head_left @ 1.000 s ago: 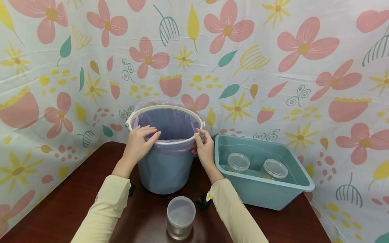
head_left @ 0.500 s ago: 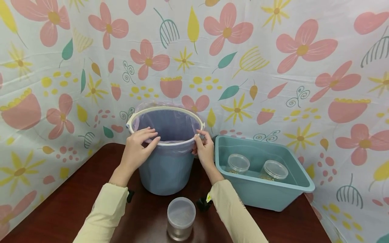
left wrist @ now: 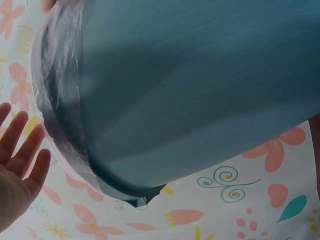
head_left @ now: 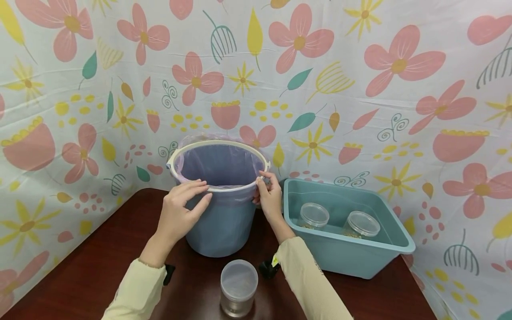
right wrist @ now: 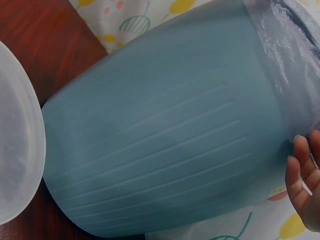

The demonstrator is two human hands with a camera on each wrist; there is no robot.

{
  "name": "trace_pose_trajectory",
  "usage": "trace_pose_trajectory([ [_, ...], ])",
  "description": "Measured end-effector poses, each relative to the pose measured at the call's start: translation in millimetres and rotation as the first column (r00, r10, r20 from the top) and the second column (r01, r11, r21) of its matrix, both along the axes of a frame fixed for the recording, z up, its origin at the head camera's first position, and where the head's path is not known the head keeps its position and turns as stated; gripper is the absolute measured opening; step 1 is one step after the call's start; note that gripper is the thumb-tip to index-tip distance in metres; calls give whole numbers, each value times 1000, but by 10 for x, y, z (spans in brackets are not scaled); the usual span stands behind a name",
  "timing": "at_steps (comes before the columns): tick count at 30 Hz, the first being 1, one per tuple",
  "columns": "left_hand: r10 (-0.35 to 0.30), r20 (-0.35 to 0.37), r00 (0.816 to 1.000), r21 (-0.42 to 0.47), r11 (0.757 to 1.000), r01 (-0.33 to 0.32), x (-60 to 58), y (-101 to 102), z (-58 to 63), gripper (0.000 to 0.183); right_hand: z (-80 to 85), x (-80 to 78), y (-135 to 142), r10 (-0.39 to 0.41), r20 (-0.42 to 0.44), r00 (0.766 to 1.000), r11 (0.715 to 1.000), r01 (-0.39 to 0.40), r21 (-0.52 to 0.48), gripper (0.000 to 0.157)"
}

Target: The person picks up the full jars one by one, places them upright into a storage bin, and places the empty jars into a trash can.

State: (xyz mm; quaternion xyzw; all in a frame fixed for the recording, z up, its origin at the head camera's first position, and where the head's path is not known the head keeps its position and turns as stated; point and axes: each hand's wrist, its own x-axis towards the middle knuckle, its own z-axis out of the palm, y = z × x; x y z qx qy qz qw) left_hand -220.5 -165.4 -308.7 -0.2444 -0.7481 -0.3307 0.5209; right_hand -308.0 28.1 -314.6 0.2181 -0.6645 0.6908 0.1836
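A blue trash can [head_left: 220, 229] stands on the table with a white ring rim [head_left: 224, 142]. A thin, translucent purple garbage bag [head_left: 234, 196] lines it and is folded down over the outside of the rim. My right hand [head_left: 270, 195] pinches the rim and bag edge at the front right, thumb on the near side. My left hand [head_left: 180, 209] hovers at the front left of the rim, fingers fairly straight and the thumb apart. In the left wrist view, the left fingers [left wrist: 22, 145] lie beside the bag-covered rim, holding nothing.
A lidded clear jar [head_left: 238, 289] stands in front of the can. To the right is a teal tub [head_left: 348, 255] holding two lidded clear jars, one on the left [head_left: 314, 215] and one on the right [head_left: 361, 224]. A floral curtain [head_left: 256, 80] hangs behind the dark wooden table [head_left: 100, 253].
My left hand has drawn back and down from the inside of the rim to its near outer side. The right hand keeps its pinch, and the can stays put.
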Motion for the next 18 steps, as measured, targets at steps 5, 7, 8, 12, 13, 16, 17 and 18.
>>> trace_pose_trajectory([
  [5,-20,55,998,-37,999,22,85,48,-81,20,9,-7,16,13,18,1000,1000,-13,16,27],
  [7,-23,63,998,-37,999,25,115,65,-110,20,12,-11,24,26,32,999,999,-26,23,26],
  [8,-26,64,998,-36,999,28,127,73,-124,20,14,-9,28,32,40,999,999,-33,27,26],
  [12,-37,74,997,-36,999,40,176,105,-182,20,24,-8,39,59,74,995,998,-61,25,25],
  [13,-43,76,996,-39,998,46,186,116,-200,20,27,-6,41,62,84,995,998,-64,25,25],
  [16,-61,86,994,-49,997,65,203,155,-272,21,37,-3,43,64,101,993,997,-67,25,25],
  [17,-67,93,993,-53,996,72,208,170,-299,21,37,-2,43,62,105,993,997,-66,28,25],
  [18,-72,98,993,-57,995,78,212,186,-328,21,37,-1,43,61,105,993,997,-64,30,25],
])
